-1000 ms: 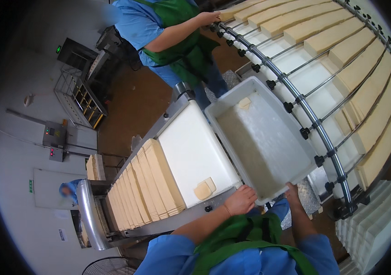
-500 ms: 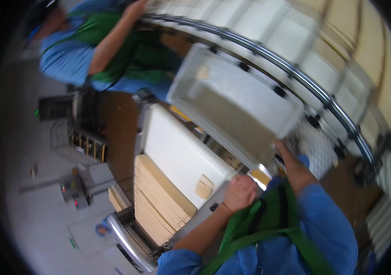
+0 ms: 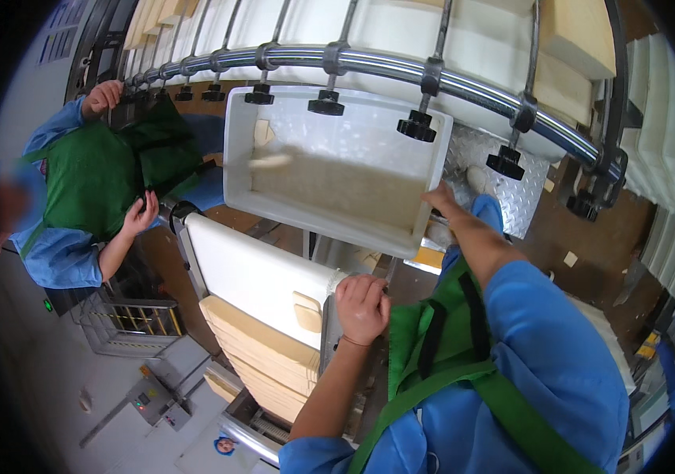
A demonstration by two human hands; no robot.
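My left hand (image 3: 361,308) is closed over the near end of the conveyor (image 3: 243,261), whose white belt carries a small pale cut piece (image 3: 307,310) and stacked beige slabs (image 3: 258,363). My right hand (image 3: 438,199) grips the right rim of a shallow white plastic tub (image 3: 306,223). Inside that tub are a pale scrap (image 3: 262,130) and a blurred beige piece (image 3: 270,160).
Above the tub curves a rack (image 3: 472,87) with steel rails, black knobs and beige slabs. A co-worker in a green apron (image 3: 88,182) stands left. White stacked trays (image 3: 661,95) are right; a checker-plate step (image 3: 527,182) and brown floor lie below.
My view has swung round, so the tub and rack now appear more level. A blurred beige piece now shows inside the tub. My hands keep their holds; the co-worker's other hand has come into sight.
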